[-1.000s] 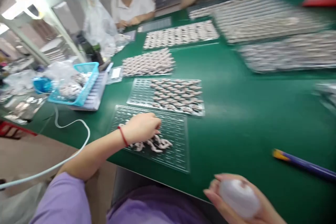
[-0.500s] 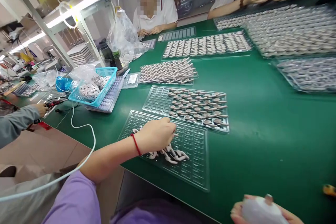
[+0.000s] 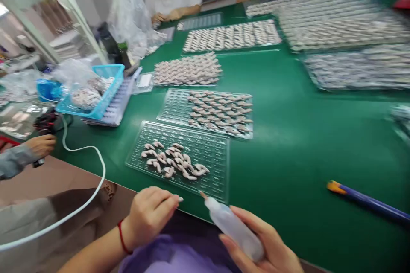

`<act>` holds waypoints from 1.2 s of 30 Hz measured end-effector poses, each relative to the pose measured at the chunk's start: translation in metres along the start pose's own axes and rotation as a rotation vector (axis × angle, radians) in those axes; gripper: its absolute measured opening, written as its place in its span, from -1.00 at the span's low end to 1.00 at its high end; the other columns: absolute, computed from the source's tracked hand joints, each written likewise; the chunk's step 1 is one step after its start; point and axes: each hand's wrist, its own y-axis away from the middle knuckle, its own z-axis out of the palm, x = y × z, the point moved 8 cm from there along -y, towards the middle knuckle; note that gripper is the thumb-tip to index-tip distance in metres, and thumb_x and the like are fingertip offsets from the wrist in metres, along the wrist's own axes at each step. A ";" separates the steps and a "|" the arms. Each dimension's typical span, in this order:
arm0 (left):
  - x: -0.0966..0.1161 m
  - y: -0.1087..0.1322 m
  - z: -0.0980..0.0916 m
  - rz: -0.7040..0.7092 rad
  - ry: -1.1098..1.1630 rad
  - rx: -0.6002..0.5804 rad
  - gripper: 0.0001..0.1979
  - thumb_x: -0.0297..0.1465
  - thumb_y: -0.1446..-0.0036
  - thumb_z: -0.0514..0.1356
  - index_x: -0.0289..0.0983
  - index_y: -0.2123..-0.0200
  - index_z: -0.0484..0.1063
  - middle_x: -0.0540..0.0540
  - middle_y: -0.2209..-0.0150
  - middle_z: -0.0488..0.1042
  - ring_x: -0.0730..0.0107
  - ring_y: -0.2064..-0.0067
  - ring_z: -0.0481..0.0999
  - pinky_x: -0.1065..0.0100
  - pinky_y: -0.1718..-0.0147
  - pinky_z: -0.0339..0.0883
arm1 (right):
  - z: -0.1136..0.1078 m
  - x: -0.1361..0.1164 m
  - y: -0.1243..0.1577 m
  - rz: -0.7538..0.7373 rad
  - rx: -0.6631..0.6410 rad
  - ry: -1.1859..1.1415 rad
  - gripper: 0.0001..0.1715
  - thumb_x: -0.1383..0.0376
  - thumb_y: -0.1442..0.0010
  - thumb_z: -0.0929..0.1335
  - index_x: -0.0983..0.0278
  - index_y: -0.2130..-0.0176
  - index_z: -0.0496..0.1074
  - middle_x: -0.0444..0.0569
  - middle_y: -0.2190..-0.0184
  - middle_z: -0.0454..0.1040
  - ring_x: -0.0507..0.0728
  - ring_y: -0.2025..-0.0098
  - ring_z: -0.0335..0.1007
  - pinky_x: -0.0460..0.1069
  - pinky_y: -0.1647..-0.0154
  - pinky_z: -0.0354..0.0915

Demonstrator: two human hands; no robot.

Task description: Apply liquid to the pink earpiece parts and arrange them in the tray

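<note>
My left hand (image 3: 150,215) hovers at the table's near edge, fingers pinched on a small pale part that I can barely make out. My right hand (image 3: 262,247) grips a white squeeze bottle (image 3: 233,227) whose brown nozzle points up-left toward the pinched part. Just beyond both hands lies a clear plastic grid tray (image 3: 205,153) with a loose pile of small white curved parts (image 3: 173,163) on its left half. A second clear tray (image 3: 174,108) behind it is about two thirds filled with similar parts in rows.
Further trays of parts (image 3: 230,36) cover the green table (image 3: 294,145) toward the back and right. A blue basket (image 3: 110,89) with bagged parts stands left, a white cable (image 3: 80,149) loops off the edge, and a blue pen (image 3: 368,202) lies right. Other people sit opposite; someone's hand (image 3: 41,145) works at the left.
My left hand has left the pile on the near tray and drawn back to the table edge, pinching a part. My right hand has turned the bottle so its nozzle meets that part.
</note>
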 end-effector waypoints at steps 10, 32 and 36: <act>-0.016 -0.003 0.013 0.040 -0.020 0.039 -0.65 -0.66 -0.06 0.29 -0.30 0.07 0.45 -0.10 0.28 0.58 0.33 0.30 0.55 0.28 0.26 0.44 | 0.006 -0.043 -0.014 -0.363 -0.093 0.045 -0.47 0.33 -0.19 0.35 0.24 -0.15 0.24 0.00 0.36 0.48 0.13 0.44 0.36 0.01 0.49 0.37; -0.013 -0.004 0.015 0.024 -0.047 -0.007 -0.64 -0.65 -0.05 0.30 -0.33 0.07 0.45 -0.12 0.29 0.58 0.31 0.31 0.54 0.27 0.26 0.42 | 0.014 -0.045 -0.015 -0.376 -0.158 0.140 -0.42 0.32 -0.16 0.36 0.24 -0.16 0.20 0.02 0.33 0.51 0.14 0.44 0.37 0.02 0.47 0.34; -0.013 -0.004 0.015 0.024 -0.042 0.006 -0.64 -0.66 -0.02 0.31 -0.34 0.08 0.46 -0.12 0.31 0.58 0.31 0.32 0.54 0.27 0.28 0.42 | 0.014 -0.044 -0.015 -0.376 -0.158 0.135 -0.40 0.32 -0.15 0.36 0.24 -0.17 0.20 0.01 0.34 0.50 0.14 0.44 0.37 0.02 0.46 0.34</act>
